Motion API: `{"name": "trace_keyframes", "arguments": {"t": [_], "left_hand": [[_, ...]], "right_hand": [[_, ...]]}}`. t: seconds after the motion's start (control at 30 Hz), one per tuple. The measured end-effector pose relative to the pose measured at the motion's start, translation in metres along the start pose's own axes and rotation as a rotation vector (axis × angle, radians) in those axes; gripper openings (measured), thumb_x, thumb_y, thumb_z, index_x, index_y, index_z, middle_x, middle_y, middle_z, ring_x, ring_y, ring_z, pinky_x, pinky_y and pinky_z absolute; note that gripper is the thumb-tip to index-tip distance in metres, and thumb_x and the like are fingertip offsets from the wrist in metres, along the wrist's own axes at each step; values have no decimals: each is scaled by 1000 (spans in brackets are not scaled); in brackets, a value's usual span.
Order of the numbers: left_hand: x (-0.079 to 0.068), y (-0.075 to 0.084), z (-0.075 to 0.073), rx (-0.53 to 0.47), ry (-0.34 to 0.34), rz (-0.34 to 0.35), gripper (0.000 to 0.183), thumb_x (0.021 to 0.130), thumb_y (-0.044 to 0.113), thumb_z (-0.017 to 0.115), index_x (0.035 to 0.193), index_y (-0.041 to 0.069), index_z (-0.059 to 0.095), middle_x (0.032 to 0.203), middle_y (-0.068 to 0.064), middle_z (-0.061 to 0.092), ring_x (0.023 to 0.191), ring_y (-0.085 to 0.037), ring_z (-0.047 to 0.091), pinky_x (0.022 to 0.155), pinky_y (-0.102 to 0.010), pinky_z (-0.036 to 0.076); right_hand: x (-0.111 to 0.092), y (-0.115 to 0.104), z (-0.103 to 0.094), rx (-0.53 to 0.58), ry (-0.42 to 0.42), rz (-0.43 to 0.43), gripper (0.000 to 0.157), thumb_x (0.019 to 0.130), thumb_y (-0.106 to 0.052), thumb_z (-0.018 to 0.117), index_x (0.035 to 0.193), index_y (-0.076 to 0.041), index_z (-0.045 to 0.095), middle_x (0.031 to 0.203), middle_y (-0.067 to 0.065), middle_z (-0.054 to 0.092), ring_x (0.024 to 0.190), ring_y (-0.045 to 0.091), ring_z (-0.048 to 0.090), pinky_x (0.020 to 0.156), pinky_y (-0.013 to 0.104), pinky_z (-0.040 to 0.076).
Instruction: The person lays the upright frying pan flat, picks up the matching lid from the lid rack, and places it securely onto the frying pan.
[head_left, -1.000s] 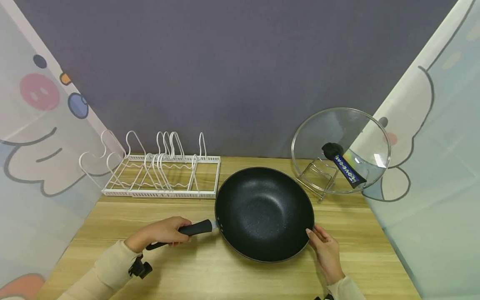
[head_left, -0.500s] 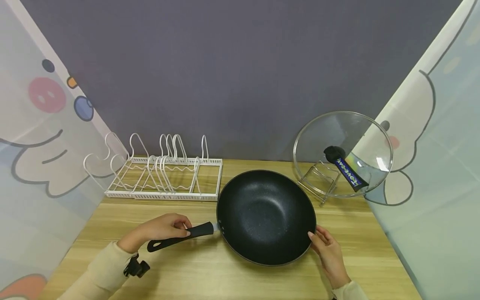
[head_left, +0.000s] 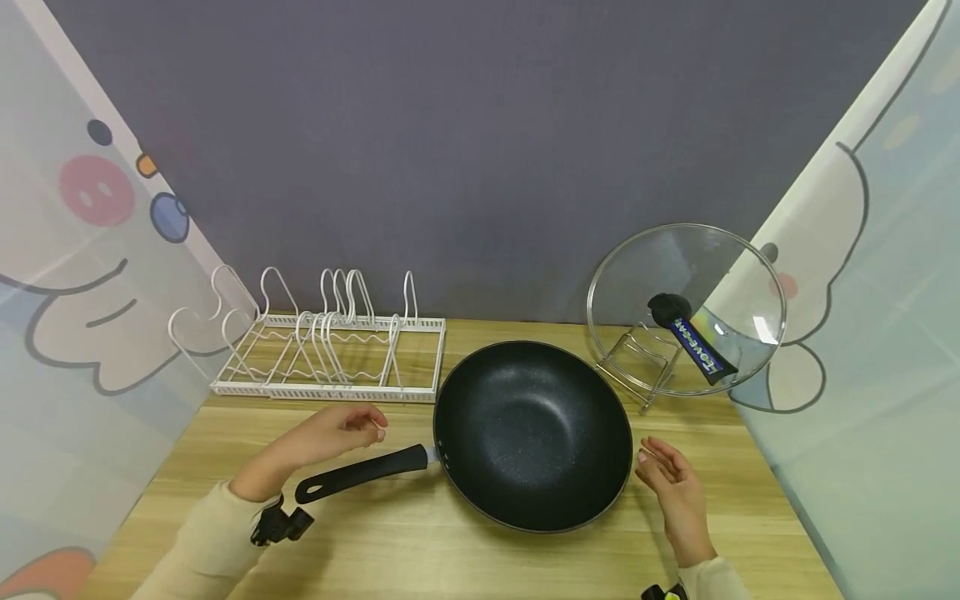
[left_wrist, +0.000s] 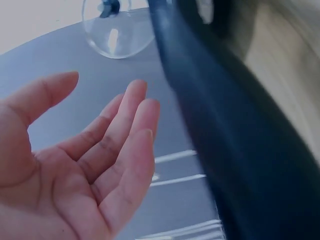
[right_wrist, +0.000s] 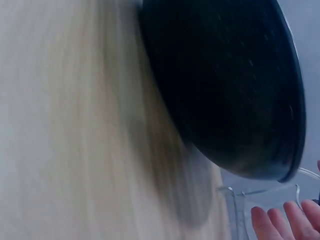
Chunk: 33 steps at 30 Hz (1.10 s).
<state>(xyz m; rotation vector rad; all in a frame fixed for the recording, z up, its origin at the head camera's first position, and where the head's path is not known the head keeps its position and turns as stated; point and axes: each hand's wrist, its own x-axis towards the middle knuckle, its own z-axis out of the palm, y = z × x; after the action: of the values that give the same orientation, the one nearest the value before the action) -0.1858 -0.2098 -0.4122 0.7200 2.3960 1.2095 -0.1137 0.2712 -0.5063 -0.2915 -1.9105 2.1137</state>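
Left grip (head_left: 327, 435) loosely spread, thumb apart from fingers, just beyond the handle (head_left: 365, 473) of a black wok (head_left: 534, 454); right grip (head_left: 678, 497) likewise spread, fingers bent, just right of the wok. Wok on worktop (head_left: 427, 558); behind, white wire rack (head_left: 352, 391), and glass lid (head_left: 701, 275) in metal stand (head_left: 622, 383).

Toward the back left of the wood-grain surface (head_left: 465, 558), we see a white wire rack (head_left: 348, 392) with rows of upright loops. At the back right, a small metal stand (head_left: 622, 383) props up a clear glass lid (head_left: 693, 267), whose black handle (head_left: 726, 372) bears a lettered blue label (head_left: 693, 340). Behind, we see a dark grey panel (head_left: 480, 167), flanked by pale cartoon-printed sheets on the left (head_left: 45, 250) and right (head_left: 892, 375).
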Motion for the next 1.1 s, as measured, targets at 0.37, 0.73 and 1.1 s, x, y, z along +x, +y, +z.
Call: {"name": "trace_keyframes", "arguments": {"t": [0.37, 0.73, 1.1], "left_hand": [[12, 33, 20, 56, 190, 42, 19, 92, 18, 60, 104, 4, 65, 93, -3, 68, 85, -12, 62, 73, -26, 50], [39, 54, 43, -29, 222, 116, 18, 92, 18, 62, 105, 7, 65, 94, -4, 68, 84, -12, 62, 73, -25, 51], [73, 75, 59, -43, 221, 140, 19, 92, 18, 60, 108, 11, 65, 97, -4, 68, 87, -13, 63, 76, -27, 51]], "right_hand": [[13, -6, -14, -1, 10, -217, 32, 88, 4, 59, 118, 12, 51, 105, -2, 66, 90, 4, 64, 73, 20, 53], [31, -36, -10, -223, 122, -201, 27, 86, 5, 63, 113, 6, 60, 97, -7, 68, 89, 5, 64, 72, 16, 52], [45, -50, -10, -153, 147, -227, 28, 86, 7, 61, 114, 8, 58, 98, -1, 68, 87, 6, 63, 70, 16, 53]]}}
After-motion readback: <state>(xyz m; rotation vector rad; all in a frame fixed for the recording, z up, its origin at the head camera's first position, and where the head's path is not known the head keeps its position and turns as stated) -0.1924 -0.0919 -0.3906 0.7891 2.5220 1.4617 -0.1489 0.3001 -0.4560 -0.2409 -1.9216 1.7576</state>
